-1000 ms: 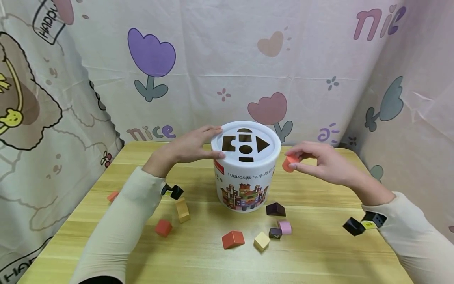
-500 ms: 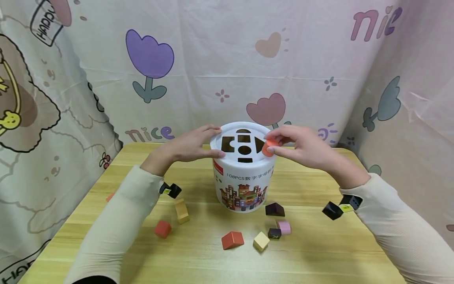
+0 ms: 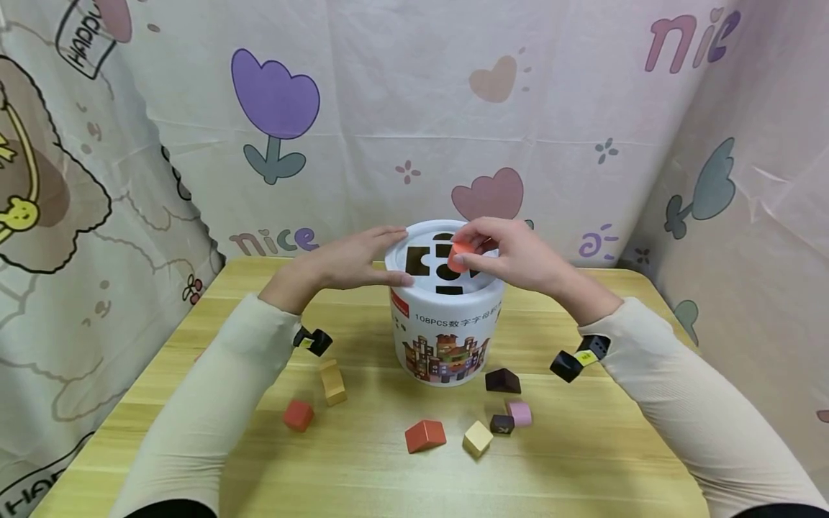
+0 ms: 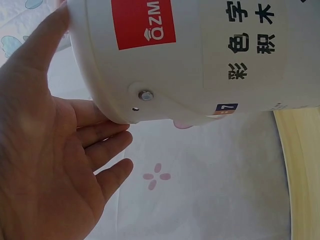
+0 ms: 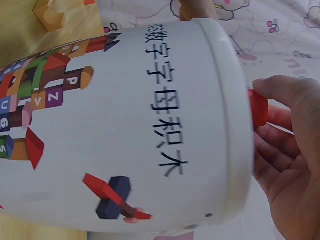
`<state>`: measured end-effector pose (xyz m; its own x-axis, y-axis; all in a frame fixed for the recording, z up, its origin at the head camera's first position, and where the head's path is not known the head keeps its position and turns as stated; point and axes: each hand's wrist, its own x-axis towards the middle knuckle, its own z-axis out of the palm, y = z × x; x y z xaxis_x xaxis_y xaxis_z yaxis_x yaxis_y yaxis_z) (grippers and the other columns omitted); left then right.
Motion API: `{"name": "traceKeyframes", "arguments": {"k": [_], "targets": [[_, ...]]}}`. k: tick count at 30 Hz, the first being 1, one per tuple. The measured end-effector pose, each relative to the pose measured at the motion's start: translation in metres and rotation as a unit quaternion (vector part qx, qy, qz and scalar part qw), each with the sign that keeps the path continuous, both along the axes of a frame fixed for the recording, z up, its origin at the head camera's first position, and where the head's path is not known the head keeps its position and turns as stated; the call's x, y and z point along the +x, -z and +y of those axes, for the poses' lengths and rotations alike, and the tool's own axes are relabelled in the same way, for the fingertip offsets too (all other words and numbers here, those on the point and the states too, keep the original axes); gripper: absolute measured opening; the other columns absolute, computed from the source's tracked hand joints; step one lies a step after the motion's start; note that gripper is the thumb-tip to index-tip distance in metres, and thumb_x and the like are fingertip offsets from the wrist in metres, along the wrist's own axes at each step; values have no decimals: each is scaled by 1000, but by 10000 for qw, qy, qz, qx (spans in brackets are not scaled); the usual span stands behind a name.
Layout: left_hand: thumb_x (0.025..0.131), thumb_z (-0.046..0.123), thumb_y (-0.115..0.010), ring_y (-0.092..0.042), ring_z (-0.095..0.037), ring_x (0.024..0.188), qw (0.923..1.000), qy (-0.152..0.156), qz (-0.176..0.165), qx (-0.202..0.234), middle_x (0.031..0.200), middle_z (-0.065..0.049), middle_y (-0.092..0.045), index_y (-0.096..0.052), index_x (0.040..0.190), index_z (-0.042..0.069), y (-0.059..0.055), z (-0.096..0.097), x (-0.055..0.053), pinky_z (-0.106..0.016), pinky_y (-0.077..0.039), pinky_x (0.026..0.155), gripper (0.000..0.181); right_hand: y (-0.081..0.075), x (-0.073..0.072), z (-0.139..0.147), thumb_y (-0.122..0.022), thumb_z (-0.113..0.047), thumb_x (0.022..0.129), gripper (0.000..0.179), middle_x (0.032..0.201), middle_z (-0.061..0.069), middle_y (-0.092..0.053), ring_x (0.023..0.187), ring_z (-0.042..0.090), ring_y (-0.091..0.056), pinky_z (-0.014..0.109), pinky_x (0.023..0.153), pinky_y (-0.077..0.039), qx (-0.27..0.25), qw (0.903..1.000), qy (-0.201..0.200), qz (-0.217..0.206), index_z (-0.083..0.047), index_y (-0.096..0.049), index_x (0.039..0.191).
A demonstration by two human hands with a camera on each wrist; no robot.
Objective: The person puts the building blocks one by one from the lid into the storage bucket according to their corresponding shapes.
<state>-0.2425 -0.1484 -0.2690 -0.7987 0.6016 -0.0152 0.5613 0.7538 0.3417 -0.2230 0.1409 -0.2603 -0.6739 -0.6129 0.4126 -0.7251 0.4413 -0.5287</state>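
- Leftward since the earlier frame, the right hand (image 3: 514, 255) has carried the orange block (image 3: 462, 249) from the lid's edge to beside the round hole (image 3: 447, 273).
- Right thumb and fingertips pinch the block, probably keeping its lower end free.
- Left hand (image 3: 350, 260), fingers extended against the rim, apparently steadies the bucket (image 3: 440, 327), upright on the bench (image 3: 376, 482).

A short orange-red cylinder (image 3: 460, 257) is pinched at the round hole (image 3: 445, 273) of a white lid (image 3: 427, 285) cut with several shapes, capping a white tub (image 3: 447, 349) printed with colourful blocks, upright on the tabletop (image 3: 363, 460).
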Motion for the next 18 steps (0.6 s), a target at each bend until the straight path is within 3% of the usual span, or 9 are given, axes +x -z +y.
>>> {"name": "traceKeyframes", "arguments": {"k": [6, 13, 18], "targets": [[79, 77, -56, -30, -30, 141, 10000, -14, 13, 16, 160, -4, -24, -27, 156, 15, 1, 1, 1, -55, -29, 112, 103, 11, -4, -8, -73, -24, 90, 24, 95, -3, -65, 87, 13, -60, 34, 80, -51, 204, 9996, 69, -173, -12, -69, 110], [82, 72, -58, -29, -30, 142, 10000, -1, -23, 95, 160, -4, -22, -25, 156, 15, 1, 0, 1, -53, -30, 112, 99, 18, -4, -14, -74, -29, 89, 25, 91, -3, -63, 77, 15, -57, 32, 69, -49, 251, 9995, 176, -112, -16, -68, 109], [83, 72, -58, -29, -31, 142, 9999, 6, -26, 107, 160, -5, -22, -25, 156, 15, 2, -1, 0, -53, -30, 112, 98, 21, -4, -16, -75, -32, 88, 25, 89, -4, -63, 79, 14, -55, 32, 69, -47, 431, 9983, 389, 9, -17, -69, 107]]}}
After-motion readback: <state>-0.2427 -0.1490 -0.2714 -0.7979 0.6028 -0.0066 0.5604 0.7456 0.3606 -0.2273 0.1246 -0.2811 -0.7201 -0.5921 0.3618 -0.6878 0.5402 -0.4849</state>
